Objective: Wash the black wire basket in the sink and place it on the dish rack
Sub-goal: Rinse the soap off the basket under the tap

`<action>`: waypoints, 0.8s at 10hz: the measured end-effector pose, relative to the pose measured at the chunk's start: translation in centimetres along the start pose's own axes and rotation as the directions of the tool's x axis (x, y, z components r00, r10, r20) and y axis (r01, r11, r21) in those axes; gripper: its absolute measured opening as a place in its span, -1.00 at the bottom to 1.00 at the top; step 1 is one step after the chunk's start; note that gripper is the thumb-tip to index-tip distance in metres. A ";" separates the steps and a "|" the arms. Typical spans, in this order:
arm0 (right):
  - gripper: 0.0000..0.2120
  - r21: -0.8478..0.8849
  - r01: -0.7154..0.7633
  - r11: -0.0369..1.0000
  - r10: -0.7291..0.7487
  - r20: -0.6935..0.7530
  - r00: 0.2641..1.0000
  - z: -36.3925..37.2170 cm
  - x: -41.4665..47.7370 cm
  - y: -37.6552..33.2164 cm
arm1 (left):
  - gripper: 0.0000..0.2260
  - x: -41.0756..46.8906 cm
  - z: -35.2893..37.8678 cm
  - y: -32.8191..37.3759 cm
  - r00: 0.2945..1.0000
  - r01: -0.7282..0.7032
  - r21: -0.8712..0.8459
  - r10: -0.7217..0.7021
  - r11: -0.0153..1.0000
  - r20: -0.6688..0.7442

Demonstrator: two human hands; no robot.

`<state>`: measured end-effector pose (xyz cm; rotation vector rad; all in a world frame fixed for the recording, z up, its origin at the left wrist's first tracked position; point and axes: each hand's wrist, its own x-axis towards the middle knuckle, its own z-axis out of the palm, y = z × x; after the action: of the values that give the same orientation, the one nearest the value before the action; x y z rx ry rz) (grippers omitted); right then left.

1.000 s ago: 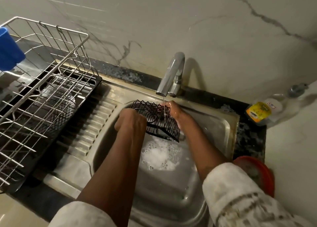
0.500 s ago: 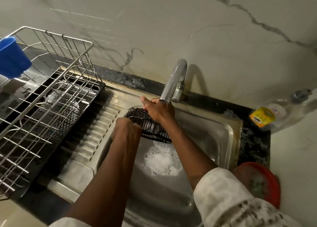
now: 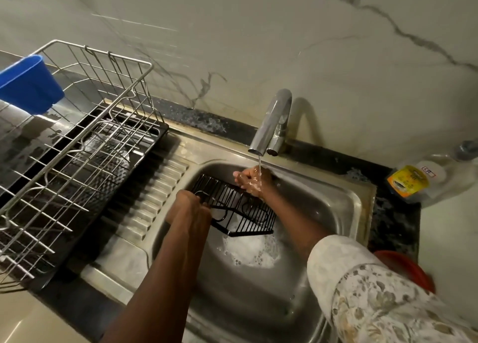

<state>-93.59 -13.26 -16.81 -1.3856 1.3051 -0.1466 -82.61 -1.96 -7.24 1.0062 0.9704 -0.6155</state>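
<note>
The black wire basket [image 3: 241, 210] hangs tilted over the steel sink [image 3: 344, 203], just below the tap. My left hand [image 3: 190, 208] grips its left end. My right hand [image 3: 252, 182] holds the far edge of the basket, and the thin stream of water from the tap [image 3: 271, 122] runs onto its fingers. White foam [image 3: 252, 250] lies in the sink bowl beneath the basket. The metal dish rack [image 3: 77, 140] stands on the left of the sink, on the drainboard side.
A blue plastic cup [image 3: 29, 83] hangs on the rack's far left rim. A soap bottle with a yellow label [image 3: 411, 181] lies at the sink's right corner. A red bowl [image 3: 406, 267] sits on the dark counter by my right sleeve. The marble wall rises behind.
My right hand came down from the tap onto the basket's far edge, and water now runs. The basket has tilted and sits a little lower in the sink.
</note>
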 end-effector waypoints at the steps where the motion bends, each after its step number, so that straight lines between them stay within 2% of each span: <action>1: -0.55 -0.220 0.005 0.976 -0.030 -0.114 0.993 0.9 0.0 0.6 | -0.96 0.0 -0.4 0.6 0.993 -0.086 0.383 0.110 0.920 -0.041; 2: -0.24 -0.126 0.088 0.988 -0.055 0.242 0.969 2.8 -2.9 -1.4 | -0.87 1.2 -0.9 1.1 0.976 -0.167 0.528 0.215 0.833 -0.031; 3: -0.18 -0.143 0.155 0.978 -0.106 0.301 0.948 4.8 -3.8 -0.9 | -0.77 1.1 -1.5 1.7 0.965 -0.217 0.584 0.263 0.782 0.007; 4: -0.31 -0.039 0.058 0.998 -0.050 0.180 0.982 4.3 -2.1 2.3 | -0.61 1.4 -2.0 1.9 0.965 -0.237 0.623 0.252 0.745 0.066; 5: -0.40 0.059 -0.131 0.990 0.124 0.102 0.987 3.8 -1.1 4.7 | -0.60 1.7 -1.8 1.8 0.960 -0.265 0.645 0.258 0.717 0.107; 6: -0.53 0.161 -0.327 0.931 0.327 0.030 0.945 1.2 -2.3 4.8 | -0.62 0.9 -2.2 1.0 0.949 -0.314 0.682 0.246 0.660 0.199; 7: -0.51 0.062 -0.286 0.956 0.285 0.031 0.958 2.0 -1.2 4.1 | -0.62 1.3 -2.2 1.0 0.947 -0.317 0.690 0.251 0.650 0.198; 8: -0.19 -0.016 -0.246 0.969 0.246 0.009 0.969 4.3 -1.3 2.5 | -0.71 1.7 -1.7 1.4 0.958 -0.272 0.658 0.264 0.702 0.115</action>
<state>-92.42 -8.95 -19.36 -1.2227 1.4595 0.0389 -81.37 0.13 -8.57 1.7559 0.5580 -0.7396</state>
